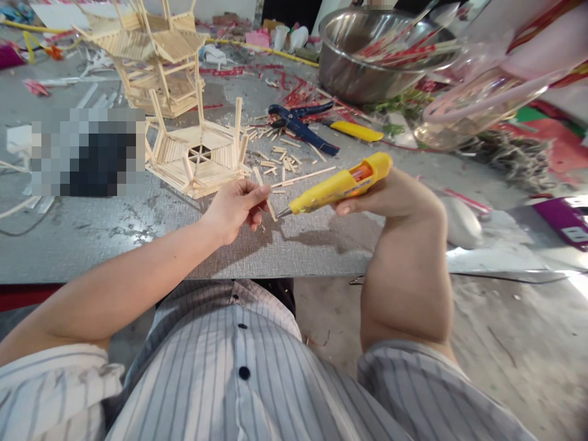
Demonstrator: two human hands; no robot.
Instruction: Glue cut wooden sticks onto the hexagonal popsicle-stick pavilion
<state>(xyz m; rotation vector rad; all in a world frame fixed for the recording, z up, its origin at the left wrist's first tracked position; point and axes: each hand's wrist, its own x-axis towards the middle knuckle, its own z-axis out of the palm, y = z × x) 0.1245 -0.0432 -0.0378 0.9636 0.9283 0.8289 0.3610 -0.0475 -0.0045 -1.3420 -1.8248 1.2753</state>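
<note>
My left hand (236, 207) pinches a short wooden stick (265, 193) between thumb and fingers above the grey table (114, 233). My right hand (390, 196) grips a yellow glue gun (337, 184), and its metal nozzle points left and meets the lower end of the stick. Just beyond my left hand stands a hexagonal stick frame (197, 156) with upright posts. Behind it rises a taller stick tower (154, 52) with slatted roofs.
Loose cut sticks (280, 159) litter the table past my hands. Blue-handled cutters (301, 125) and a yellow-handled tool (356, 130) lie further back. A steel bowl (349, 73) holds red and pale strips. A clear jug (478, 92) stands at the right.
</note>
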